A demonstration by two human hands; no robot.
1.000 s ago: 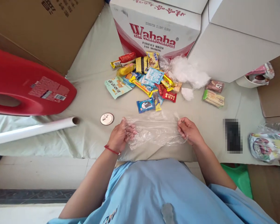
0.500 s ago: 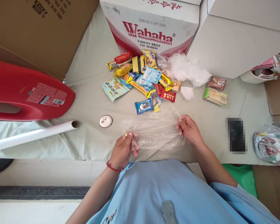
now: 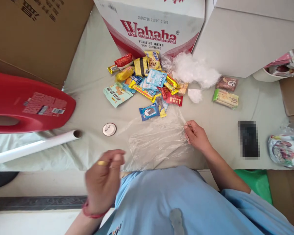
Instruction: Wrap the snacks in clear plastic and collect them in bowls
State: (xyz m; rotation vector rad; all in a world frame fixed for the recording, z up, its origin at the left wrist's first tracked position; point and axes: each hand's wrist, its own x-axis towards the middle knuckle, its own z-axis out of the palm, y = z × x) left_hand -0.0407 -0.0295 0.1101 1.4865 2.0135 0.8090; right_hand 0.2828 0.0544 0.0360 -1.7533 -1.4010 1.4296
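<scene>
A thin clear plastic bag (image 3: 156, 140) lies crumpled and partly spread on the cloth in front of me. My right hand (image 3: 196, 133) pinches its right edge between thumb and fingers. Off to the bag's left, my left hand (image 3: 104, 179) is raised nearer the camera and slightly blurred. Its fingers are curled closed against the thumb, and nothing shows in them. Just beyond the bag sits a pile of small packaged snacks (image 3: 147, 85), with a blue packet (image 3: 149, 112) closest to it. A round pin badge (image 3: 109, 129) rests face down to the left.
A Wahaha carton (image 3: 152, 29) and white box (image 3: 235, 39) stand behind. White fluffy plastic (image 3: 196, 70) lies by two snack packs (image 3: 225, 98). At left are a red jug (image 3: 39, 104) and white tube (image 3: 39, 147); at right, a blurred-out dark object (image 3: 250, 138).
My left hand has let go of the bag's left side and moved left and toward me. The bag has slackened and spread on the cloth; my right hand still grips it.
</scene>
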